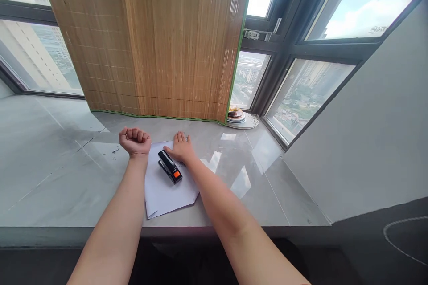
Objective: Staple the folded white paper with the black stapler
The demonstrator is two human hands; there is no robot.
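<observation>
My left hand is closed in a fist, turned up, at the upper left edge of the paper; nothing shows between its fingers. My right hand lies flat with fingers spread over the paper's upper right part, its thumb close to the stapler's far end. On the white sheets of paper rests a black stapler with an orange patch at its near end. The paper's near left corner is creased. Some dark marks on the paper are partly covered by my right hand and wrist.
The paper lies on a glossy grey tiled sill. Small dark bits are scattered left of my fist. A bamboo blind hangs behind, its green edge reaching the sill. Stacked plates stand in the back right corner beside the windows.
</observation>
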